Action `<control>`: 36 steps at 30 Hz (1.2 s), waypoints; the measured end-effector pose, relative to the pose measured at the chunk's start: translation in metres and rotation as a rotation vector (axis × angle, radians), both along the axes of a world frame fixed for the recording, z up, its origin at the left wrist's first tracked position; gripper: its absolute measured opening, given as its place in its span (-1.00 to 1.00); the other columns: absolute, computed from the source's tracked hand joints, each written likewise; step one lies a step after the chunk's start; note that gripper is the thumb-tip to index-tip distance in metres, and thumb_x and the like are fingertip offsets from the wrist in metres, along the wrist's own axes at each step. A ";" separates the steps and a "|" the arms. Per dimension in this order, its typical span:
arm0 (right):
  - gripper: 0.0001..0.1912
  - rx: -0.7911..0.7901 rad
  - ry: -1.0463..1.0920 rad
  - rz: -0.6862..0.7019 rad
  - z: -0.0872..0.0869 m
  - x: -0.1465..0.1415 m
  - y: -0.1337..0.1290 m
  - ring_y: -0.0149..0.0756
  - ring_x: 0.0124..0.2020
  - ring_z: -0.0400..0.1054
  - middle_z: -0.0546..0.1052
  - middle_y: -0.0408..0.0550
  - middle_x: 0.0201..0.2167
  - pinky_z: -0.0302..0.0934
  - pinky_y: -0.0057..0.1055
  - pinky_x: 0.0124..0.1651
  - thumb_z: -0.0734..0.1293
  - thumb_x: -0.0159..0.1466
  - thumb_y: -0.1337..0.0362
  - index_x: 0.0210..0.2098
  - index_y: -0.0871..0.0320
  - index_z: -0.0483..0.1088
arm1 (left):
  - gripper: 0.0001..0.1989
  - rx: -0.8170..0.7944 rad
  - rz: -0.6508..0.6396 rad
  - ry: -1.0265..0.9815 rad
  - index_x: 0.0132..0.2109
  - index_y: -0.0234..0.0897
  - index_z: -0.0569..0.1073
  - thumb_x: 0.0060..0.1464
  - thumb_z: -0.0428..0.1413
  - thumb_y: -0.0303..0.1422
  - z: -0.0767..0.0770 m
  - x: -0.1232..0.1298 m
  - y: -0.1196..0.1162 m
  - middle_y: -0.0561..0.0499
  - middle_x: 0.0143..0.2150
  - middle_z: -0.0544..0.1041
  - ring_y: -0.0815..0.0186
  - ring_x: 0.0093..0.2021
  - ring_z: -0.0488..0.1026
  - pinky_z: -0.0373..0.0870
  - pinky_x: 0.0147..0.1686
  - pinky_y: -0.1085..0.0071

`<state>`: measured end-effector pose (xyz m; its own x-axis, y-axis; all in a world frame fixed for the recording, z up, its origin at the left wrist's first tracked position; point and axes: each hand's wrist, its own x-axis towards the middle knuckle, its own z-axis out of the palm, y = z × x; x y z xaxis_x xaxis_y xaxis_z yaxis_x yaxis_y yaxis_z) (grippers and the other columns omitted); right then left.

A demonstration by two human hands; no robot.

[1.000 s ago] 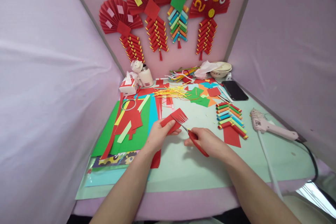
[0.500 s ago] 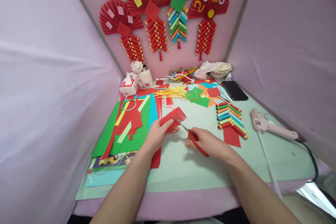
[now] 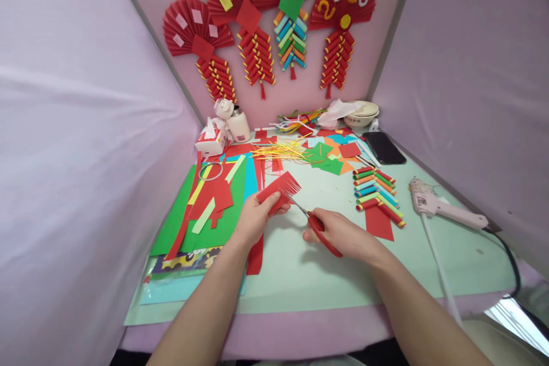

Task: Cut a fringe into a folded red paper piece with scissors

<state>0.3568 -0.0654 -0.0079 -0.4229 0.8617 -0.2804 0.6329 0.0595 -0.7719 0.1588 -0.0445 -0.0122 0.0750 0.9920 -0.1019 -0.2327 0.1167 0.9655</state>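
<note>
My left hand (image 3: 261, 214) pinches a strip of red paper (image 3: 278, 184) between thumb and fingers, above the table. Thin slits along the paper's right end form a fringe. My right hand (image 3: 337, 229) is closed round the red handles of a pair of scissors (image 3: 317, 224). The blades point up and left and reach the fringed edge; whether they are parted is too small to tell. Right of my right hand lies a chevron of rolled paper tubes (image 3: 375, 189) in several colours, with a red paper piece (image 3: 380, 224) under its lower end.
A pale glue gun (image 3: 446, 209) with a cord lies at the right, below a black phone (image 3: 383, 147). Green sheets (image 3: 171, 231) and red scraps cover the left side. Yellow strips (image 3: 281, 150), a tissue box (image 3: 211, 140) and a bowl (image 3: 360, 117) are at the back.
My left hand and the red paper have shifted slightly left, so the blades meet the fringe at a different spot. My right hand and the scissors have hardly moved.
</note>
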 end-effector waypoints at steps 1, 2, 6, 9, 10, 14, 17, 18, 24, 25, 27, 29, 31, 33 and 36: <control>-0.60 0.000 0.004 -0.001 0.000 0.000 0.000 -0.38 -0.46 0.25 0.44 -0.15 -0.44 0.09 -0.50 -0.46 0.27 0.07 -0.09 -0.45 0.14 0.21 | -0.74 -0.001 0.001 0.000 -0.29 -0.38 0.51 -0.08 0.19 -0.24 0.000 0.000 0.000 -0.07 -0.40 0.55 0.34 -0.43 0.47 0.43 -0.30 0.38; -0.60 0.000 0.007 -0.001 -0.001 0.000 0.000 -0.38 -0.46 0.26 0.45 -0.15 -0.43 0.09 -0.50 -0.45 0.28 0.07 -0.09 -0.45 0.14 0.21 | -0.73 -0.004 0.002 0.001 -0.29 -0.38 0.51 -0.08 0.19 -0.24 0.000 0.000 0.000 -0.07 -0.40 0.55 0.34 -0.43 0.47 0.43 -0.30 0.39; -0.60 -0.006 0.006 -0.006 -0.002 0.000 0.001 -0.37 -0.47 0.26 0.45 -0.14 -0.44 0.08 -0.50 -0.46 0.28 0.07 -0.08 -0.46 0.14 0.21 | -0.71 -0.018 0.005 0.008 -0.29 -0.38 0.51 -0.10 0.20 -0.22 0.001 0.002 -0.001 -0.09 -0.39 0.55 0.32 -0.41 0.48 0.43 -0.29 0.38; -0.60 -0.013 0.011 -0.009 -0.001 0.000 0.000 -0.37 -0.46 0.26 0.46 -0.12 -0.43 0.08 -0.49 -0.45 0.28 0.07 -0.08 -0.45 0.15 0.22 | -0.70 -0.017 0.000 0.006 -0.29 -0.37 0.51 -0.11 0.20 -0.21 0.003 0.002 -0.002 -0.09 -0.39 0.56 0.32 -0.41 0.48 0.43 -0.28 0.37; -0.60 -0.016 0.013 -0.011 -0.001 0.000 0.000 -0.37 -0.46 0.26 0.46 -0.11 -0.43 0.08 -0.49 -0.44 0.28 0.07 -0.08 -0.44 0.15 0.23 | -0.70 -0.018 -0.002 0.005 -0.29 -0.37 0.51 -0.11 0.20 -0.21 0.003 0.002 -0.002 -0.09 -0.38 0.56 0.32 -0.41 0.48 0.43 -0.27 0.36; -0.61 -0.025 0.020 -0.012 0.000 0.000 -0.001 -0.37 -0.46 0.26 0.47 -0.10 -0.42 0.08 -0.49 -0.44 0.28 0.08 -0.07 -0.43 0.16 0.24 | -0.68 -0.019 -0.010 0.002 -0.25 -0.37 0.51 -0.11 0.20 -0.21 0.002 0.001 -0.002 -0.10 -0.34 0.56 0.32 -0.40 0.48 0.43 -0.26 0.36; -0.61 -0.011 0.024 -0.005 -0.001 0.000 -0.001 -0.37 -0.46 0.26 0.46 -0.11 -0.42 0.08 -0.50 -0.44 0.28 0.08 -0.08 -0.44 0.15 0.24 | -0.69 -0.011 -0.016 -0.003 -0.24 -0.38 0.51 -0.09 0.19 -0.22 0.001 0.001 -0.001 -0.10 -0.34 0.56 0.33 -0.40 0.48 0.43 -0.27 0.37; -0.61 -0.007 0.022 -0.005 -0.002 0.000 -0.001 -0.37 -0.46 0.26 0.46 -0.12 -0.43 0.08 -0.50 -0.45 0.27 0.08 -0.08 -0.44 0.15 0.23 | -0.69 -0.008 -0.018 -0.004 -0.25 -0.38 0.51 -0.09 0.19 -0.22 0.000 0.001 -0.001 -0.10 -0.35 0.56 0.33 -0.40 0.47 0.43 -0.28 0.37; -0.58 0.013 0.015 -0.018 -0.002 0.000 0.000 -0.37 -0.47 0.26 0.47 -0.11 -0.45 0.08 -0.49 -0.45 0.27 0.07 -0.11 -0.45 0.15 0.25 | -0.72 -0.012 -0.022 -0.003 -0.27 -0.37 0.51 -0.08 0.19 -0.23 0.001 0.001 -0.001 -0.07 -0.38 0.56 0.33 -0.40 0.48 0.43 -0.27 0.38; -0.58 0.015 0.016 -0.021 -0.002 0.000 0.000 -0.37 -0.47 0.26 0.47 -0.11 -0.45 0.07 -0.49 -0.45 0.27 0.08 -0.11 -0.45 0.16 0.26 | -0.72 -0.012 -0.023 0.000 -0.27 -0.37 0.51 -0.08 0.19 -0.22 0.001 0.001 -0.001 -0.08 -0.37 0.56 0.33 -0.40 0.48 0.43 -0.27 0.37; -0.57 0.013 0.010 -0.030 -0.002 0.000 0.001 -0.36 -0.48 0.26 0.48 -0.09 -0.45 0.07 -0.49 -0.45 0.27 0.07 -0.12 -0.45 0.16 0.29 | -0.71 -0.012 -0.021 0.008 -0.27 -0.36 0.51 -0.08 0.19 -0.21 0.002 0.001 -0.001 -0.09 -0.36 0.57 0.32 -0.39 0.49 0.43 -0.26 0.37; -0.57 0.006 0.000 -0.044 -0.001 0.000 0.001 -0.36 -0.48 0.26 0.48 -0.08 -0.46 0.06 -0.50 -0.46 0.28 0.06 -0.12 -0.46 0.17 0.31 | -0.69 -0.013 -0.016 0.017 -0.26 -0.37 0.51 -0.08 0.19 -0.20 0.002 0.001 -0.002 -0.10 -0.35 0.57 0.30 -0.38 0.49 0.44 -0.26 0.35; -0.58 0.004 -0.007 -0.057 -0.001 -0.001 0.001 -0.36 -0.49 0.26 0.49 -0.07 -0.47 0.05 -0.50 -0.47 0.29 0.05 -0.10 -0.47 0.17 0.32 | -0.68 -0.014 -0.010 0.022 -0.25 -0.38 0.51 -0.09 0.19 -0.20 0.002 0.001 -0.002 -0.11 -0.36 0.57 0.28 -0.37 0.50 0.44 -0.25 0.34; -0.59 0.015 -0.009 -0.059 -0.001 0.000 0.001 -0.36 -0.49 0.26 0.49 -0.07 -0.48 0.03 -0.50 -0.48 0.30 0.06 -0.09 -0.48 0.17 0.32 | -0.67 -0.015 -0.005 0.022 -0.24 -0.39 0.51 -0.10 0.20 -0.20 0.001 0.001 -0.002 -0.12 -0.35 0.57 0.27 -0.36 0.51 0.44 -0.24 0.33; -0.61 0.051 -0.009 -0.046 -0.002 0.000 0.002 -0.36 -0.50 0.26 0.48 -0.09 -0.50 0.01 -0.50 -0.50 0.29 0.07 -0.07 -0.50 0.17 0.29 | -0.66 -0.024 0.000 0.026 -0.23 -0.38 0.51 -0.10 0.20 -0.19 0.001 0.002 -0.002 -0.12 -0.34 0.57 0.27 -0.36 0.51 0.45 -0.25 0.33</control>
<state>0.3567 -0.0634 -0.0099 -0.3801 0.8934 -0.2394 0.6425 0.0689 -0.7632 0.1605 -0.0463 -0.0110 0.0720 0.9892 -0.1276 -0.2072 0.1400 0.9682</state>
